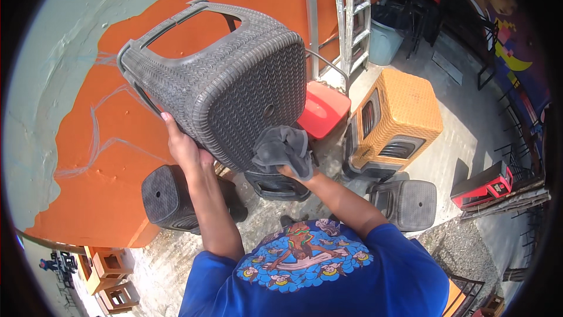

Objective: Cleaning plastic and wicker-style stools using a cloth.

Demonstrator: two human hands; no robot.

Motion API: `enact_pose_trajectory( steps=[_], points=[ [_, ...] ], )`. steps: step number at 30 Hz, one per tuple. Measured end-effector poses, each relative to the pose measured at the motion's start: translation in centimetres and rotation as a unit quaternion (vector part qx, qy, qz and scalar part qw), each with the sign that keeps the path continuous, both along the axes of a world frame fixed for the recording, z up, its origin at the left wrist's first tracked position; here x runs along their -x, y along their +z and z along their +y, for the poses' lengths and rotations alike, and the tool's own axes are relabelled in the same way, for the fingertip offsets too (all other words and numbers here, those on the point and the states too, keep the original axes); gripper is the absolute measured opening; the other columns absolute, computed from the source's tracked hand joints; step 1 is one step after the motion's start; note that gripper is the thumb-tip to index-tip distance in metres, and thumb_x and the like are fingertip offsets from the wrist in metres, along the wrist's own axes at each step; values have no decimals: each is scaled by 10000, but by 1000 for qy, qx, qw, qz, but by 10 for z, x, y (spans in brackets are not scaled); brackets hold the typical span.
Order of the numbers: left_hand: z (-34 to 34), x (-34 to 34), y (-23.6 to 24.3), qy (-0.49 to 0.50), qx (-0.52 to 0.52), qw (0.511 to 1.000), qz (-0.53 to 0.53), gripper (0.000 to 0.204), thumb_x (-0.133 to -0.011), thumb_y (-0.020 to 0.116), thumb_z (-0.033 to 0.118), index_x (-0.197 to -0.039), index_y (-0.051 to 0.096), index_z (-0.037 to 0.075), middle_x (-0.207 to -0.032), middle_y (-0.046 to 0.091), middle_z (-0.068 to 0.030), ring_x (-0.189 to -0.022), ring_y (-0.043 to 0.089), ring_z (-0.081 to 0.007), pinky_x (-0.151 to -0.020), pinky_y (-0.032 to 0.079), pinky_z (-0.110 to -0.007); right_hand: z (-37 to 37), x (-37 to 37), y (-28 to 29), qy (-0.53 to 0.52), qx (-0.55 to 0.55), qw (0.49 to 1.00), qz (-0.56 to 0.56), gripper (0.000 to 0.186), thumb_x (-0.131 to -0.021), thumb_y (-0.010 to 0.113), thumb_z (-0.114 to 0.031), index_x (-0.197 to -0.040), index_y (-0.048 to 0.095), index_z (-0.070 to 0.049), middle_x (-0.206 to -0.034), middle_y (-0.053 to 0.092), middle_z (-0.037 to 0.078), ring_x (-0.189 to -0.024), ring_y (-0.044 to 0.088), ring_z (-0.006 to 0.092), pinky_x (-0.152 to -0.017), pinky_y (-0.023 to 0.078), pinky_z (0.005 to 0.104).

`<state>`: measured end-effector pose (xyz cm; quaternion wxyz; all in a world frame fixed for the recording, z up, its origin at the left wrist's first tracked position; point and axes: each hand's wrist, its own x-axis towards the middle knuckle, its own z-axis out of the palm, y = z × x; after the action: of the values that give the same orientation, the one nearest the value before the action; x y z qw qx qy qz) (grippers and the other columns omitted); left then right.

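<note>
A dark grey plastic stool (pixel 246 94) with a woven pattern is raised on its side in front of me, its textured seat facing toward me and right. My left hand (pixel 185 149) grips its left edge, thumb upward. My right hand (pixel 288 170) is closed on a bunched grey cloth (pixel 280 146), which lies against the lower right of the seat and hides most of my fingers. Beneath it stands another dark stool (pixel 272 187).
Dark stools stand left (pixel 164 191) and right (pixel 413 204), beside orange woven stools (pixel 404 112). A red chair (pixel 325 109), a ladder (pixel 360 36), a bin (pixel 384 44) and an orange wall (pixel 82 170) are behind. A red-black box (pixel 481 185) sits right; wooden stools (pixel 111 264) stand lower left.
</note>
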<state>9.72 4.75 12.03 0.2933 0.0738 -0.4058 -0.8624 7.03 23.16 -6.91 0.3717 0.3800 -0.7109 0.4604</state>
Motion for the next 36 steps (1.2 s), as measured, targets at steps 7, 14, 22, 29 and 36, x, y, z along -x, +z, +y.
enact_pose_trajectory(
  steps=[7, 14, 22, 29, 36],
  points=[
    [68, -34, 24, 51, 73, 990, 106, 588, -1084, 313, 413, -1411, 408, -67, -1352, 557, -183, -1178, 593, -284, -1021, 490, -437, 62, 110, 111, -224, 361, 895, -136, 256, -906, 550, -121, -1107, 591, 33, -1054, 666, 269, -998, 615, 478, -843, 486, 500],
    [76, -43, 38, 88, 99, 988, 74, 564, -1081, 318, 412, -1428, 412, -22, -1373, 550, -168, -1208, 581, -296, -1038, 495, -443, 57, -3, 105, -31, 206, 977, 36, 342, -883, 676, -145, -1155, 591, 44, -1026, 630, 233, -940, 634, 424, -787, 513, 454],
    [77, -57, 59, -54, 196, 971, 123, 519, -1079, 334, 375, -1417, 447, -2, -1360, 559, -158, -1198, 582, -278, -1040, 490, -442, 218, 29, 49, -169, 127, 909, -360, 363, -845, 696, -220, -1135, 640, -9, -957, 671, 162, -961, 655, 253, -854, 487, 368],
    [266, -102, 34, -254, 126, 937, 205, 519, -1053, 384, 385, -1412, 466, 18, -1359, 564, -153, -1201, 582, -287, -1035, 495, -453, 398, -56, 160, -79, 153, 984, -44, 814, -901, 482, -687, -1283, 572, 26, -1174, 618, 147, -1080, 601, 253, -964, 445, 342],
    [350, 22, 104, -565, 17, 776, 279, 501, -997, 508, 493, -1253, 614, 75, -1236, 653, -78, -1093, 632, -214, -952, 520, -365, 475, -264, 163, -151, 360, 918, -64, 1302, -595, 760, -790, -1495, 286, 23, -1440, 461, 157, -1258, 518, 303, -1069, 434, 445]
  ],
)
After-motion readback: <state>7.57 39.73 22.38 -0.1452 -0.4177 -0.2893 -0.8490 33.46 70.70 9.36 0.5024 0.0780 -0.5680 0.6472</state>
